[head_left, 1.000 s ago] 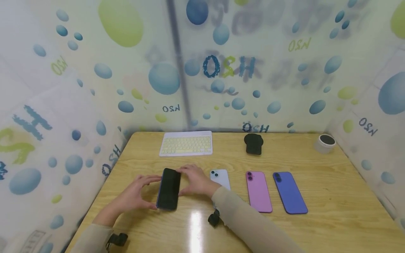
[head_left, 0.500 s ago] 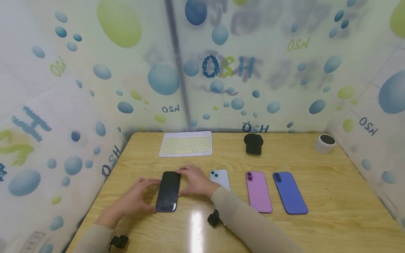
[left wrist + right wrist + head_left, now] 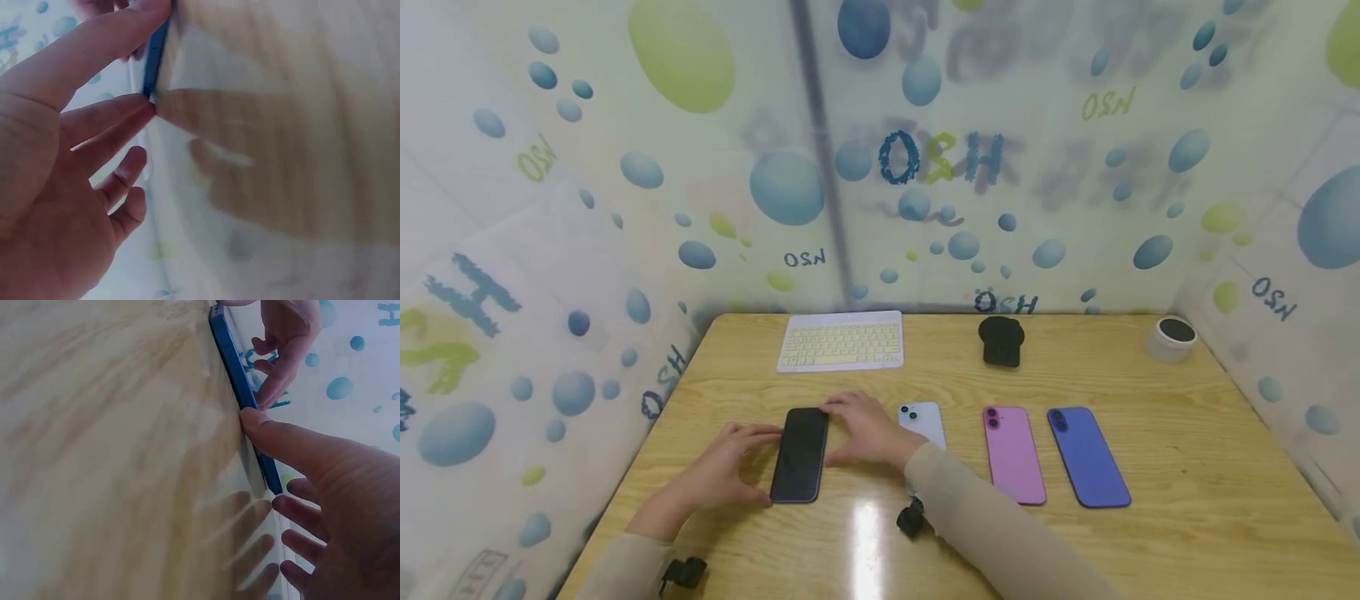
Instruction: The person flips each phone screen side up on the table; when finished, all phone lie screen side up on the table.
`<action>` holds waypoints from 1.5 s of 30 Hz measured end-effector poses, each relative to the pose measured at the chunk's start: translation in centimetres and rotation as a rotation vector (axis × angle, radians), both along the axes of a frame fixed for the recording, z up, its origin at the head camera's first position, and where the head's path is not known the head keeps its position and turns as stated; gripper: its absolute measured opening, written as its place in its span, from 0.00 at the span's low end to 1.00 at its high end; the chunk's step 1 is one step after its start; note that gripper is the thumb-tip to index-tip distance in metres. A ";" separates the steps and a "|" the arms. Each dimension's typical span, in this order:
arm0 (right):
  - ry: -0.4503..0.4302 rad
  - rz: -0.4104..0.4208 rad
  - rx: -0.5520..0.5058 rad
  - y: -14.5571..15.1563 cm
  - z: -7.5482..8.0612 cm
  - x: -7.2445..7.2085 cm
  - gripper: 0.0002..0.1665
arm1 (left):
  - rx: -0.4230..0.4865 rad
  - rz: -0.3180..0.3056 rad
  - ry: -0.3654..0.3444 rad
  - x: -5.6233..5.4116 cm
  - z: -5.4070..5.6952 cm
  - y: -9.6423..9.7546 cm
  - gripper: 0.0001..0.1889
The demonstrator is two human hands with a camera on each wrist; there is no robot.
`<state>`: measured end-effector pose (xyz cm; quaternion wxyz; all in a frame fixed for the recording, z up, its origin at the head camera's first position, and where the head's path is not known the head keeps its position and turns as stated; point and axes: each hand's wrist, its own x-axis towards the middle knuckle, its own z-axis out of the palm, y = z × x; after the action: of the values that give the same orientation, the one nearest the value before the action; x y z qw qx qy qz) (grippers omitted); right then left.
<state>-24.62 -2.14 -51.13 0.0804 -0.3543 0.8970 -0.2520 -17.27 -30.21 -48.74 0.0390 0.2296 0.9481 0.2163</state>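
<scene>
A black-screened smartphone (image 3: pixel 800 456) with a blue edge lies face up on the wooden table between the hands. Thumb and fingers of the left hand (image 3: pixel 718 468) pinch its left side, the thumb near the lower corner and the fingertips further up. From the other side, the right hand (image 3: pixel 867 429) holds it with the thumb on the side edge and the forefinger by the upper right corner. In the right wrist view the phone's blue edge (image 3: pixel 234 362) runs up from the right thumb towards the left hand. The left wrist view shows the edge (image 3: pixel 155 62) between thumb and fingers.
A light blue phone (image 3: pixel 925 421) is partly hidden by the right forearm. Further right lie a pink phone (image 3: pixel 1017 458) and a blue phone (image 3: pixel 1090 458), backs up. A white keyboard (image 3: pixel 841 342), a black object (image 3: pixel 1002 342) and a white round container (image 3: pixel 1171 340) stand along the back.
The smartphone was tilted up a second ago and has come down flat, its lower end shifting slightly towards the person. The hands keep their places at its sides.
</scene>
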 end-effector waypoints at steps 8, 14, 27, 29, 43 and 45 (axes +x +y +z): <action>-0.019 -0.033 -0.027 4.1 1.0 -0.3 0.47 | 0.033 0.008 0.014 0.1 0.9 1.6 0.44; 0.010 -0.083 -0.018 7.9 1.0 -0.4 0.42 | 0.059 0.004 -0.007 0.2 0.8 4.0 0.37; -0.028 -0.177 -0.061 16.5 1.2 1.0 0.35 | 0.079 -0.090 -0.037 0.1 0.5 9.8 0.34; -0.016 -0.183 -0.059 17.3 1.0 1.2 0.34 | 0.073 -0.084 -0.031 0.0 0.6 10.8 0.34; -0.014 -0.125 -0.036 19.3 0.3 1.1 0.37 | -0.017 -0.111 -0.016 -0.6 -0.1 15.7 0.37; -0.016 -0.111 -0.038 19.2 0.3 1.1 0.38 | -0.009 -0.104 -0.019 -0.6 -0.2 15.9 0.37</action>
<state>-23.55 17.10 -50.81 0.0667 -0.3032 0.9096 -0.2760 -17.89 -14.32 -48.94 0.0600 0.2762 0.9355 0.2120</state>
